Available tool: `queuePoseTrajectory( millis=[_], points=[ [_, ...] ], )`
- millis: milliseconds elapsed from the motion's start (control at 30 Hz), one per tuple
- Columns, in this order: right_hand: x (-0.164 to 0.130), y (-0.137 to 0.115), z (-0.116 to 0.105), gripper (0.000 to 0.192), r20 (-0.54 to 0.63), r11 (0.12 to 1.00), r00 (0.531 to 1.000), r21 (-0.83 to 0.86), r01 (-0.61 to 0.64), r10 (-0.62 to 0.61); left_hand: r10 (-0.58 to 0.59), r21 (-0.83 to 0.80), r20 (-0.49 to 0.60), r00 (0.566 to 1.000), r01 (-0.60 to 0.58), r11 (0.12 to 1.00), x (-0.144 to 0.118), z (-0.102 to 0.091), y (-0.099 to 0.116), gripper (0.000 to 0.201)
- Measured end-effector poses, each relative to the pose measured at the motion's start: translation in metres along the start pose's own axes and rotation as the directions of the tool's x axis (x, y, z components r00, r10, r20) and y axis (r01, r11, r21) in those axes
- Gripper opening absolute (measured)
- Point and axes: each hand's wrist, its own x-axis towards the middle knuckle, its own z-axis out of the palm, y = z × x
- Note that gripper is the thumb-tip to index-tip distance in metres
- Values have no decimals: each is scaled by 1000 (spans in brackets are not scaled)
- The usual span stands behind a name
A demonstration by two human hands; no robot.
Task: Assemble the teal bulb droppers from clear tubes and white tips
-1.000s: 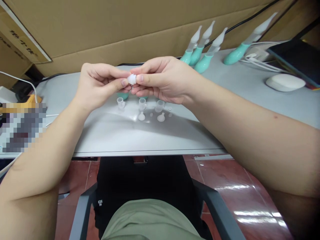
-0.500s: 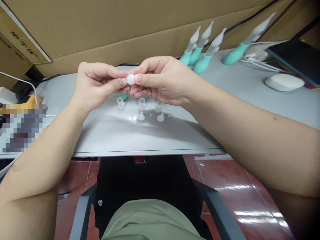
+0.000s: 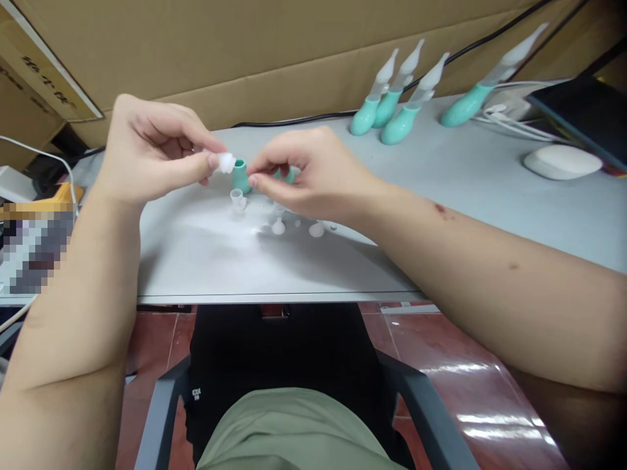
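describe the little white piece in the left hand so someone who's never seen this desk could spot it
Start at the grey desk in front of the cardboard wall. Above its near-left part, the left hand pinches a small white cap at its fingertips, beside a teal bulb. It alone is off the desk; the clear bits lie below.

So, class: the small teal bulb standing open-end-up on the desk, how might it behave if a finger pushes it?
The teal bulb is small and upright on a narrow footing, so it probably tips easily. Its rounded body suggests it would then roll on the smooth desk. It looks like soft, light rubber, so it likely dents rather than breaks. The right hand is nearest.
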Motion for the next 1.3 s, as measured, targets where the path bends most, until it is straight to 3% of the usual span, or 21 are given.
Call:
queuePoseTrajectory(
  millis=[100,133,200,233,300,467,633,733,833,933,1000,1133,1300],
  points=[
    [-4,-15,-3,27,184,894,982,-445,50,36,-250,33,198,948,249,968,3,-4,24,27],
    [-5,-20,-2,30,221,863,973,-502,62,59,-337,61,262,904,333,941,4,-3,31,22],
    [-7,-29,0,36,265,828,959,-557,69,98,-518,198,364,774,479,855,7,0,40,13],
    [-8,-32,1,38,279,818,953,-571,69,115,-578,272,410,706,511,816,8,1,42,13],
    [-8,-34,5,35,294,797,944,-601,60,150,-628,375,466,624,503,778,9,4,43,16],
    [-6,-34,10,28,266,809,945,-587,1,192,-587,421,551,593,409,809,9,12,37,21],
    [-3,-39,11,24,261,787,921,-613,-72,288,-633,470,575,518,424,774,9,19,34,15],
    [-3,-40,12,26,271,771,911,-632,-75,311,-618,420,558,554,454,786,11,19,38,18],
    [-3,-41,12,33,277,768,913,-638,-57,298,-582,391,466,666,435,811,12,17,43,27],
    [-3,-42,13,38,262,752,913,-655,-70,313,-535,476,337,775,351,807,12,14,44,29],
    [-4,-41,15,41,261,751,908,-654,-85,329,-536,545,309,786,315,777,11,13,41,28],
    [-6,-35,18,45,237,776,935,-628,-61,266,-562,583,353,748,294,757,8,10,28,19],
    [-5,-33,15,31,238,813,943,-579,-56,234,-584,580,331,741,328,745,2,7,16,12]
  ],
)
